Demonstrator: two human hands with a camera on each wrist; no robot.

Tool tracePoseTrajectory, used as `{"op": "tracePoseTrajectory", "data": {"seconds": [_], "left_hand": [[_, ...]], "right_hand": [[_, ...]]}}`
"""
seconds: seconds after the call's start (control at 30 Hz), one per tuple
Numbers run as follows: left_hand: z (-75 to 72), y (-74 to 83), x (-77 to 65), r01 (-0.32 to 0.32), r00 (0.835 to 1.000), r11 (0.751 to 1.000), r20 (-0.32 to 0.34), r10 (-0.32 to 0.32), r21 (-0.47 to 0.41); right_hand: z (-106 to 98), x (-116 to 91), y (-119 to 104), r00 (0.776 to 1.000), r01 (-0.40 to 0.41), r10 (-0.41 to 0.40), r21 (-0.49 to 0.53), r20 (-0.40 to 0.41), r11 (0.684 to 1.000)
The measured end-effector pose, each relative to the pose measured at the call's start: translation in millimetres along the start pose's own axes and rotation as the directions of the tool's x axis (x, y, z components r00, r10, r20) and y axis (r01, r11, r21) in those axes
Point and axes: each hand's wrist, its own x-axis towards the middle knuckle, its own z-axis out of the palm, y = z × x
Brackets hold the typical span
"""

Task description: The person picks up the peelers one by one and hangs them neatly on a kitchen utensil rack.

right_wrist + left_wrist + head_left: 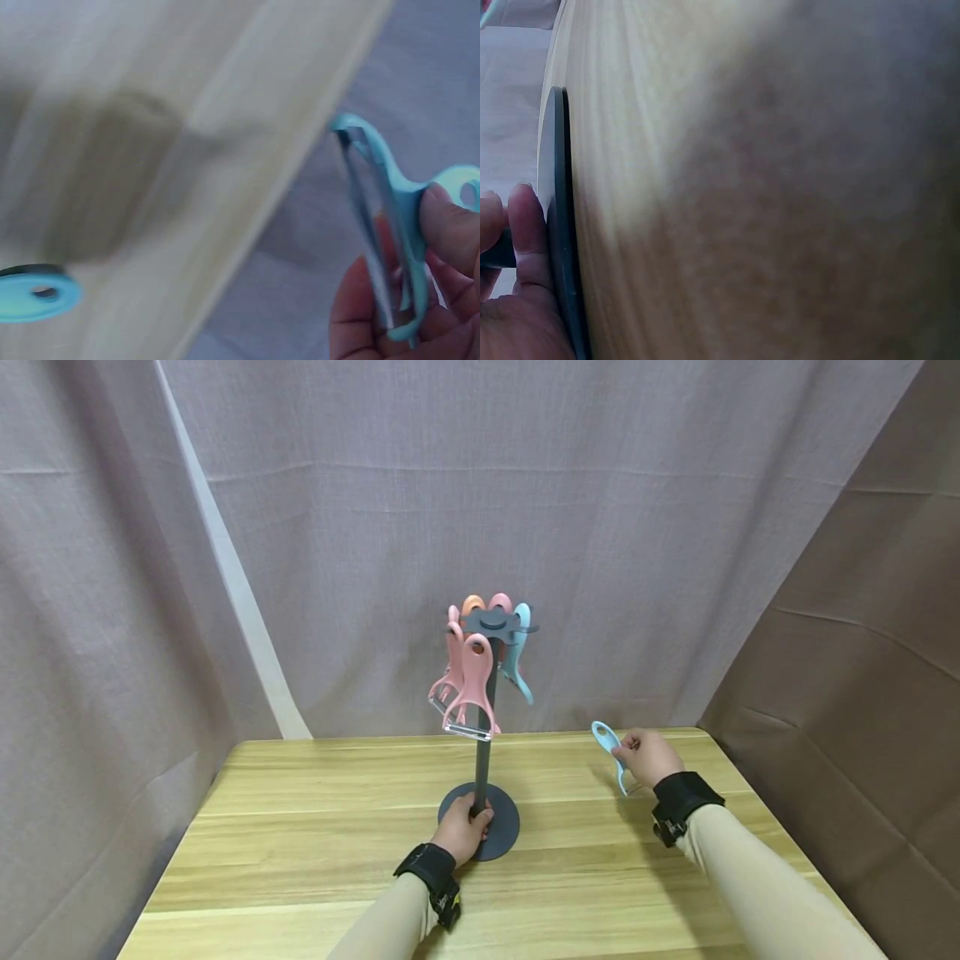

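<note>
A dark grey stand [482, 768] stands upright on the table, its round base [506, 827] flat on the wood. My left hand [460, 830] grips the pole low down, just above the base. Off to the right, my right hand [651, 757] pinches a light blue peeler [604, 737] in the air; its metal blade shows in the right wrist view. From the stand's top [492, 621] hang several peelers: a front pink peeler [476, 677], more pink ones, an orange peeler [472, 602] partly hidden behind, and another light blue peeler [517, 647].
The wooden table [315, 827] ends at a back edge close behind the stand. A grey curtain [360, 568] hangs behind it, and a brown curtain [855, 693] runs along the right side. A black strap is on each wrist.
</note>
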Motion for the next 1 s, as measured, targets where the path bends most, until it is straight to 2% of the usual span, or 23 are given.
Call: {"op": "tracePoseTrajectory", "data": {"seconds": [0.07, 0.23, 0.4, 0.53, 0.67, 0.9, 1.0], "left_hand": [[-0.1, 0.4, -0.2, 0.002, 1.000, 1.000, 0.002, -0.002, 0.000], [-0.5, 1.2, 0.0, 0.002, 1.000, 1.000, 0.005, -0.002, 0.002], [0.7, -1.3, 0.7, -0.008, 1.000, 1.000, -0.004, 0.008, 0.003], [1.3, -2.3, 1.1, -0.007, 1.000, 1.000, -0.009, 0.007, 0.010], [0.8, -0.9, 1.1, -0.004, 1.000, 1.000, -0.007, 0.004, 0.014], [0.1, -1.1, 0.6, 0.007, 1.000, 1.000, -0.006, -0.007, 0.015], [-0.1, -0.9, 0.5, 0.008, 1.000, 1.000, -0.004, -0.008, 0.019]], "right_hand": [[-6.6, 0.3, -11.5, 0.998, 0.045, -0.042, 0.047, -0.054, 0.998], [-25.0, 2.9, -45.9, 0.976, 0.153, -0.126, 0.146, -0.180, 0.977], [-44.8, -0.9, -81.7, 0.968, 0.200, -0.146, 0.272, -0.204, 0.941], [-56.1, -8.2, -106.0, 0.962, 0.240, -0.170, 0.370, -0.213, 0.897], [-67.1, -19.2, -131.4, 0.945, 0.307, -0.217, 0.438, -0.245, 0.845], [-88.3, -51.3, -183.3, 0.890, 0.452, -0.341, 0.499, -0.302, 0.739], [-92.8, -60.3, -196.3, 0.868, 0.496, -0.391, 0.502, -0.307, 0.708]]}}
